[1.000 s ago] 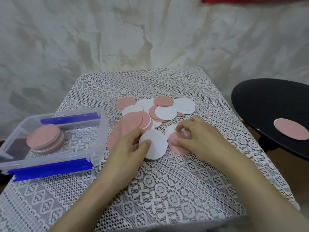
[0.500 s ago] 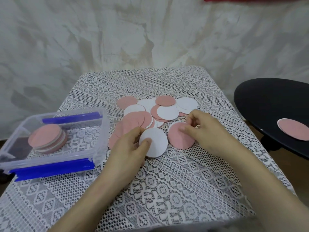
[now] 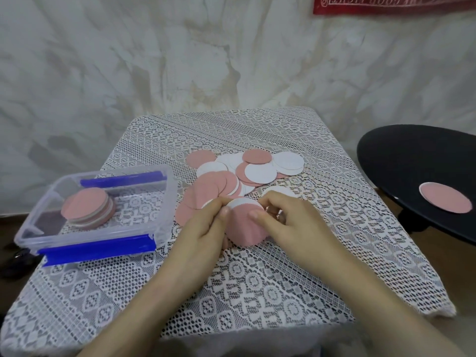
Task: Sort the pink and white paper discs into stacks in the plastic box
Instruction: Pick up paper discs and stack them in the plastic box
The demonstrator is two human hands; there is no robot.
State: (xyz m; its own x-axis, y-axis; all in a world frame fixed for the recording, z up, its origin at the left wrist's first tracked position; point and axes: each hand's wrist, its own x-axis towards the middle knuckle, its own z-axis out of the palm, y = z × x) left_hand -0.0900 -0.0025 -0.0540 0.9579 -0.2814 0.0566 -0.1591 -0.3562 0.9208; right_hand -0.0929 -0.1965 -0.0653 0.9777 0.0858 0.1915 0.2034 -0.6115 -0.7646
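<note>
A pile of loose pink and white paper discs [image 3: 247, 171] lies in the middle of the lace-covered table. My left hand [image 3: 203, 228] pinches a white disc [image 3: 243, 202] at its left edge. On top of that white disc lies a pink disc [image 3: 244, 230], which my right hand [image 3: 286, 222] pinches at its right edge, so both hands meet over the small stack. The clear plastic box [image 3: 159, 222] with blue clips stands at the left. It holds one stack of pink and white discs [image 3: 87, 208].
A black round table [image 3: 412, 166] stands at the right with one pink disc [image 3: 447, 200] on it. The lace tablecloth [image 3: 257, 287] hangs over the table's edges. A pale wall rises behind the table.
My right hand slid the pink disc to the left and laid it over the white disc that my left hand holds. Both hands now meet on the stacked pair.
</note>
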